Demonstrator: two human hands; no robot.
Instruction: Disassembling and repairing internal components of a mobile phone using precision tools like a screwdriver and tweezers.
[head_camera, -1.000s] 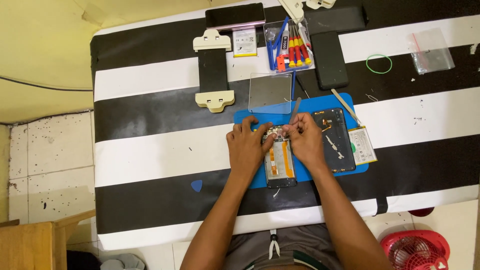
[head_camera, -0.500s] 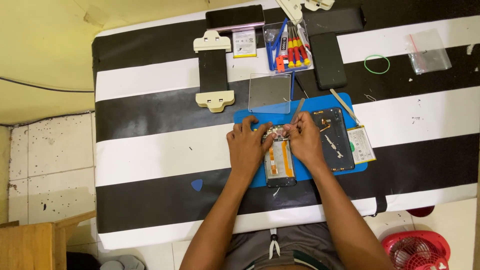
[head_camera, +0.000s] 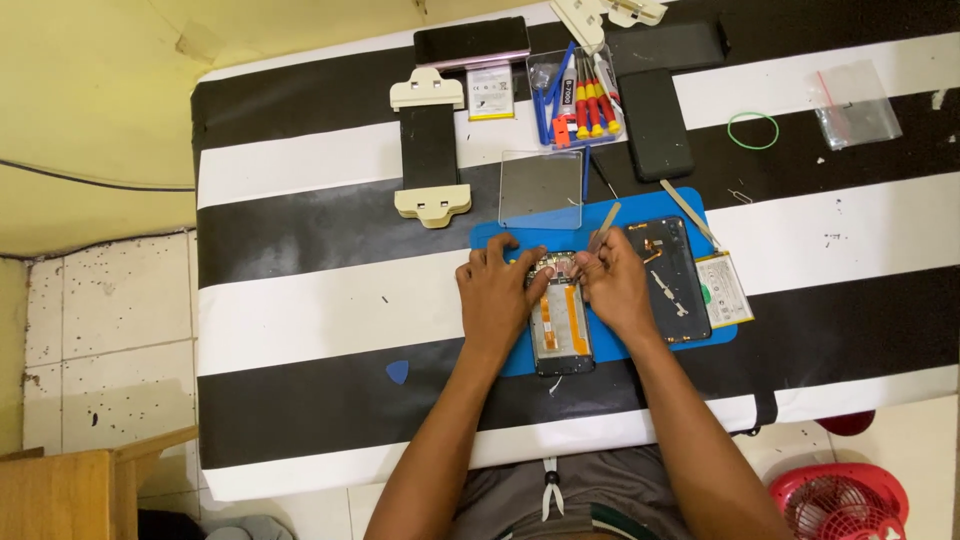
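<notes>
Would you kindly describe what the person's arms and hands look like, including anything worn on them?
Both forearms are bare, with no sleeves reaching them in view. The left hand and right hand wear no gloves; no watch, ring or band is visible on either wrist.

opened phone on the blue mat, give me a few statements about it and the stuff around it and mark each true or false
1. Both hands are at the top end of the opened phone. True: the left hand and right hand meet there.
2. The right hand holds a thin metal tool. True.
3. The phone lies on a red mat. False: the mat is blue.
4. The green rubber band lies on the mat. False: it lies on the striped table, far right of the mat.
5. The screwdrivers sit in a clear box above the mat. True.
6. A blue pick lies right of the hands. False: it lies to their left.
</notes>
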